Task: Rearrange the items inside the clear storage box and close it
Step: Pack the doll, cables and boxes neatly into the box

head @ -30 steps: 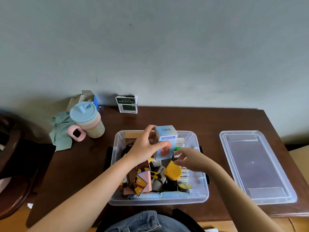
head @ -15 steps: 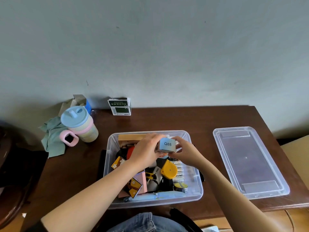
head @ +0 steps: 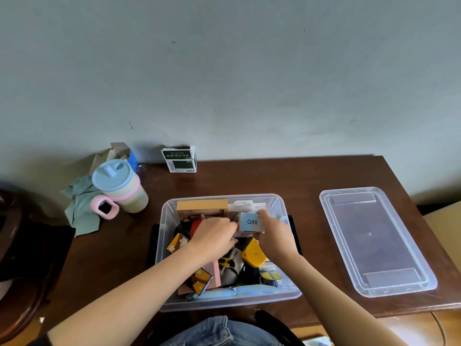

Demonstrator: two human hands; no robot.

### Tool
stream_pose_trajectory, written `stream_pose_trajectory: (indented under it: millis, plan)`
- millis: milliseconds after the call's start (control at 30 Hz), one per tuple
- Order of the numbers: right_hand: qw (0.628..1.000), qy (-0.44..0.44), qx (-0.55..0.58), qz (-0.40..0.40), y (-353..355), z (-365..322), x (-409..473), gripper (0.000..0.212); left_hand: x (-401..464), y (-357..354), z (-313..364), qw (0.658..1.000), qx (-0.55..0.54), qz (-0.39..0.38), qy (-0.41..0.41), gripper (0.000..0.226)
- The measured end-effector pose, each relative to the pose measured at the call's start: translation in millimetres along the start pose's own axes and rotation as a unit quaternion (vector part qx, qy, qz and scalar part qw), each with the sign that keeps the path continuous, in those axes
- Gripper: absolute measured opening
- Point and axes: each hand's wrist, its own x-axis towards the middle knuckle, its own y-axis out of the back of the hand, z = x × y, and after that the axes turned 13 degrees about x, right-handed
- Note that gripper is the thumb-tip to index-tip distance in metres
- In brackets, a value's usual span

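Note:
The clear storage box [head: 167, 245] stands open on the brown table, packed with several small items. Both hands reach into its far half. My right hand [head: 277, 231] grips the light blue carton marked Q88 [head: 252, 222], standing on end near the back right of the box. My left hand [head: 214, 234] has its fingers curled against the carton's left side, over a red object. A wooden box [head: 201, 207] lies at the back left, a yellow round thing [head: 254, 252] in the middle. The clear lid [head: 374, 239] lies flat on the table to the right.
A pastel cup with a blue lid and pink handle [head: 119, 187] stands at the back left beside a green cloth [head: 81, 208]. A small green and white carton [head: 179, 159] is against the wall. A dark chair [head: 15, 258] sits at the left.
The Q88 carton was held upright above the box, then lowered into the back right part. Both hands followed it down; the camera view shifted slightly.

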Motion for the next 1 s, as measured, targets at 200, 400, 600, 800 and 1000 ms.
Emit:
stream_pose_trajectory:
  millis: [200, 400, 600, 800, 1000]
  plan:
    - [1.0, -0.013, 0.0, 0.004, -3.9, 3.7, -4.9, 0.05, 20.5, -7.5, 15.2, 0.911, 0.264, -0.305, -0.087, 0.043]
    - [1.0, -0.013, 0.004, -0.002, -1.7, 0.3, -3.1, 0.046, 35.0, -7.1, 11.7, 0.866, 0.264, -0.416, -0.085, 0.054]
    - [0.997, 0.0, -0.081, -0.006, -11.3, -3.0, 3.1, 0.051, 32.5, -0.3, -2.2, 0.884, 0.16, -0.433, -0.077, 0.048]
    - [0.997, -0.005, -0.083, -0.004, -19.3, -10.1, 8.0, 0.044, 30.8, -6.2, -4.0, 0.894, 0.139, -0.42, -0.069, 0.051]
    - [0.996, -0.085, -0.011, 0.002, -26.0, -17.2, 8.6, 0.031, 28.7, -6.8, -7.0, 0.897, 0.106, -0.426, -0.062, 0.05]
